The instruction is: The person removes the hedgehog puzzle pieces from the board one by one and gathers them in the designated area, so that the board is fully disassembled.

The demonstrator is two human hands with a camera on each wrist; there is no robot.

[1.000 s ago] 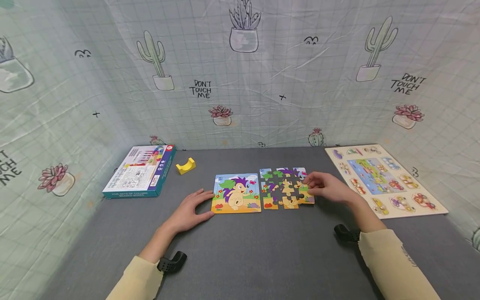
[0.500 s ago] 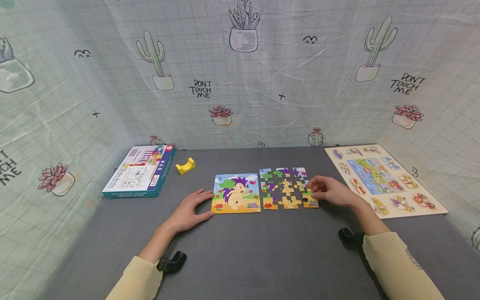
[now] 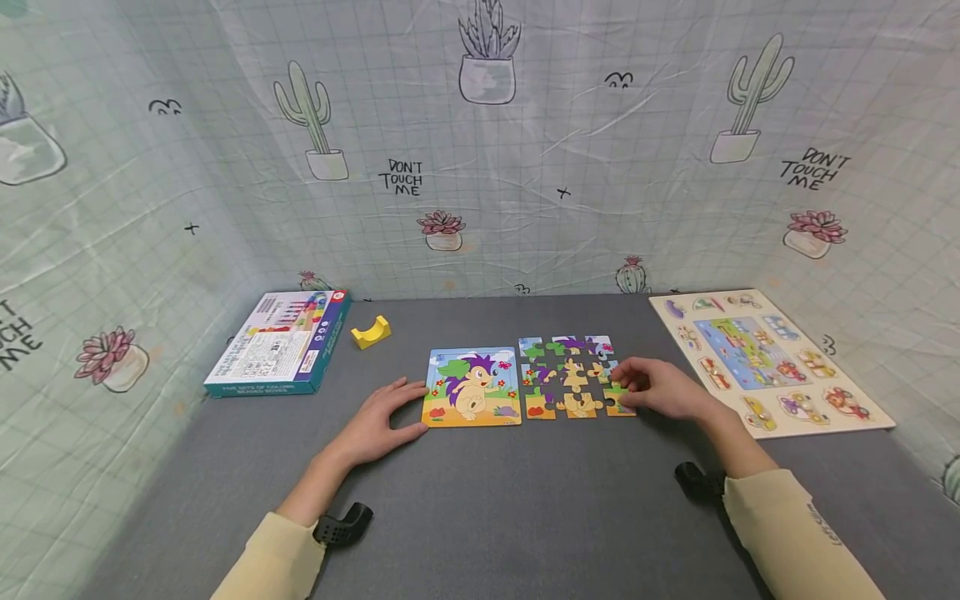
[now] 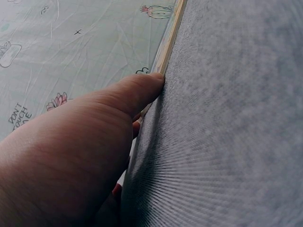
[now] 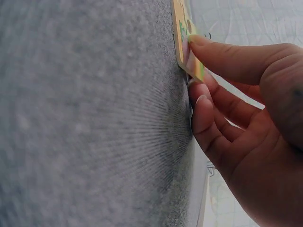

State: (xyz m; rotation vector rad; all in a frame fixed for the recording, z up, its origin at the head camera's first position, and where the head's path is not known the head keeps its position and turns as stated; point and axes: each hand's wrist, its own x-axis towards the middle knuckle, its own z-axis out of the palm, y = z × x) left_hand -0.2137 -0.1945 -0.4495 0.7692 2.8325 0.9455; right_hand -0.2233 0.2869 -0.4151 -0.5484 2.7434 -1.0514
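A hedgehog picture board (image 3: 472,387) lies flat in the middle of the table in the head view. My left hand (image 3: 381,422) rests at its left side, thumb and fingertips touching the edge. Right of the board, loose jigsaw pieces (image 3: 577,405) form a matching picture with small gaps between them. My right hand (image 3: 662,388) pinches a jigsaw piece (image 5: 199,71) at the right side of this group, thumb and fingers on its edge. Just below it lies the bottom-right corner piece (image 3: 619,409). Fingers partly cover the held piece.
A boxed set (image 3: 277,343) lies at the back left, with a yellow curved block (image 3: 372,332) beside it. On the right lies a wooden picture board (image 3: 772,358), close behind my right hand. A patterned cloth (image 3: 525,167) hangs behind the table.
The bottom-right corner piece has shifted slightly right, apart from its neighbour. My right hand has moved a little right and nearer to me. My left hand stays in place.
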